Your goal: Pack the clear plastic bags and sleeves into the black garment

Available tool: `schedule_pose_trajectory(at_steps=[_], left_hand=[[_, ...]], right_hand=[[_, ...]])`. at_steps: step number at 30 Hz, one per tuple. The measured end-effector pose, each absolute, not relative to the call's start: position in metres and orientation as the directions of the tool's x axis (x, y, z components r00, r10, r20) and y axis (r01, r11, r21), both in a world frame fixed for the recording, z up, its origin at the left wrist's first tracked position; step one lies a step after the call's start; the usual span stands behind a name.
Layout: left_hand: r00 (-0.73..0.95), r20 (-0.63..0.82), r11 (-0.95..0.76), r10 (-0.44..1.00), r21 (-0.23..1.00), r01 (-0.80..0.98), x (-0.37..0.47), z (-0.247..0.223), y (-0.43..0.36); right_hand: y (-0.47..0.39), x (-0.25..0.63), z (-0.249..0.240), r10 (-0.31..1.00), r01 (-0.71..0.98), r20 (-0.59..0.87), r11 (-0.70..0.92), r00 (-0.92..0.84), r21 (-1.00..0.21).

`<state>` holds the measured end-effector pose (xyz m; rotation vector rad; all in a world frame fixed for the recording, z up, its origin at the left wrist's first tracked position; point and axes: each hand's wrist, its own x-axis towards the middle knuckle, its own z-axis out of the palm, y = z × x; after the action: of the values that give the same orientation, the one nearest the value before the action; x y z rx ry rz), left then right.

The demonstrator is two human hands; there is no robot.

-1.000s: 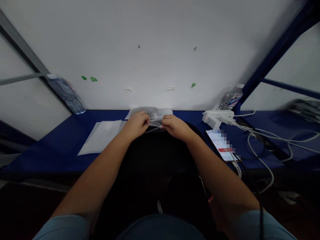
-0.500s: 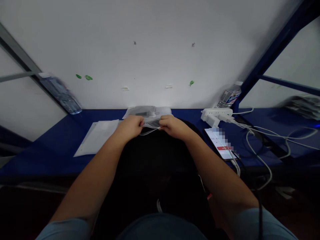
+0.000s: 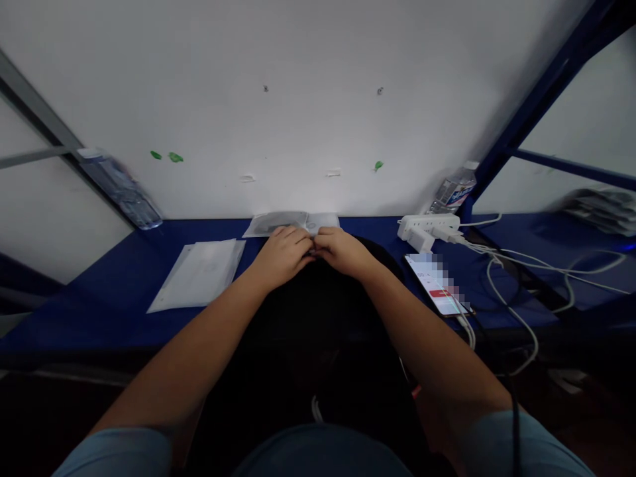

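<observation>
Near the middle of the desk, my left hand (image 3: 287,255) bends its fingers over the front of a translucent bag, above the black cloth. My right hand (image 3: 340,250) is closed beside it, its fingertips meeting those of my left hand. Between the two hands, the bag's near edge is mostly hidden, so what each pinches is hard to see. Behind them, frosted plastic bags (image 3: 279,220) lie against the wall. A stack of white translucent bags (image 3: 199,271) rests on the blue desk to the left.
On the right are a power strip (image 3: 431,225) with cables, a lit phone (image 3: 434,281) and a bottle (image 3: 454,190). Another bottle (image 3: 122,189) leans at the left wall. The blue desk (image 3: 99,291) runs across the front.
My left hand has moved right along the bag's edge to meet my right hand. The bag's open-looking edge between them is now covered. My right hand has barely moved.
</observation>
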<state>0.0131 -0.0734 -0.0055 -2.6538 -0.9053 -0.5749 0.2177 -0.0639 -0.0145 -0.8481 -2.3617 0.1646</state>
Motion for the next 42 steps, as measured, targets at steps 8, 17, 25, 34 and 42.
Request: schedule_pose_trajectory(at_steps=[8, 17, 25, 34, 42], left_hand=[[0.726, 0.478, -0.756, 0.494, -0.176, 0.631, 0.011, -0.005, -0.071], [0.695, 0.49, -0.708, 0.526, -0.2, 0.678, -0.002, -0.001, -0.071], [0.674, 0.48, -0.722, 0.561, -0.115, 0.683, -0.009, 0.004, -0.068], [0.678, 0.462, -0.761, 0.572, -0.009, 0.648, -0.014, 0.008, -0.068], [0.68, 0.457, -0.774, 0.573, 0.028, 0.633, -0.025, 0.011, -0.066]], right_hand=[[-0.065, 0.22, -0.013, 0.596, 0.519, 0.505, 0.8, -0.624, -0.302], [-0.062, 0.227, -0.009, 0.617, 0.563, 0.518, 0.777, -0.593, -0.282], [-0.059, 0.238, -0.004, 0.617, 0.55, 0.544, 0.777, -0.569, -0.306], [-0.052, 0.254, -0.003, 0.649, 0.578, 0.529, 0.75, -0.548, -0.321], [-0.048, 0.267, -0.002, 0.687, 0.59, 0.531, 0.715, -0.496, -0.374]])
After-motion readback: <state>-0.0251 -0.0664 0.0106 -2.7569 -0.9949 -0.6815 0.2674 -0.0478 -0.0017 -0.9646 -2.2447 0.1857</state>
